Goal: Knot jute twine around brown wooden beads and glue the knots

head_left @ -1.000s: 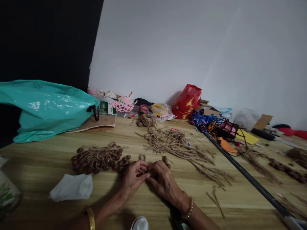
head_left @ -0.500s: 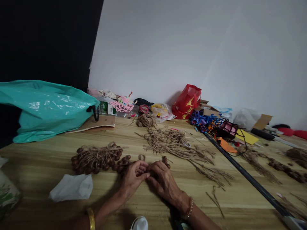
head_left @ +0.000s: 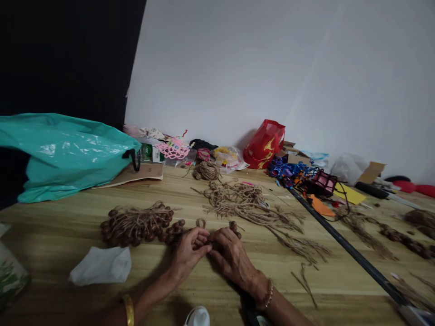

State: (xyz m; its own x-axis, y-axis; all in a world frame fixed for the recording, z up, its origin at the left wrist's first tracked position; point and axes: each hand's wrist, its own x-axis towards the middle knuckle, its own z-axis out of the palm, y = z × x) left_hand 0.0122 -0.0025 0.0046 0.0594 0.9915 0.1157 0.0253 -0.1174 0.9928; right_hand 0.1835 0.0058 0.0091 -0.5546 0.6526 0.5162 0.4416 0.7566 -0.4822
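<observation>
Brown beads (head_left: 175, 232) flank left hand (head_left: 189, 251) and palm-down right hand (head_left: 234, 256), fingers curled close, their grip hidden

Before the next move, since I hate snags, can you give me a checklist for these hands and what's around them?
1. Hands together: ok; left hand and right hand meet at the fingertips.
2. Pinched piece visible: cannot tell; the fingers hide whatever is between them.
3. Left hand clear of the beads: cannot tell; the nearest ones run up to its edge in this view.
4. Cords untangled: not ok; they lie in a loose jumble beyond the hands.
5. Tissue out of the way: ok; it lies apart from both hands.
</observation>
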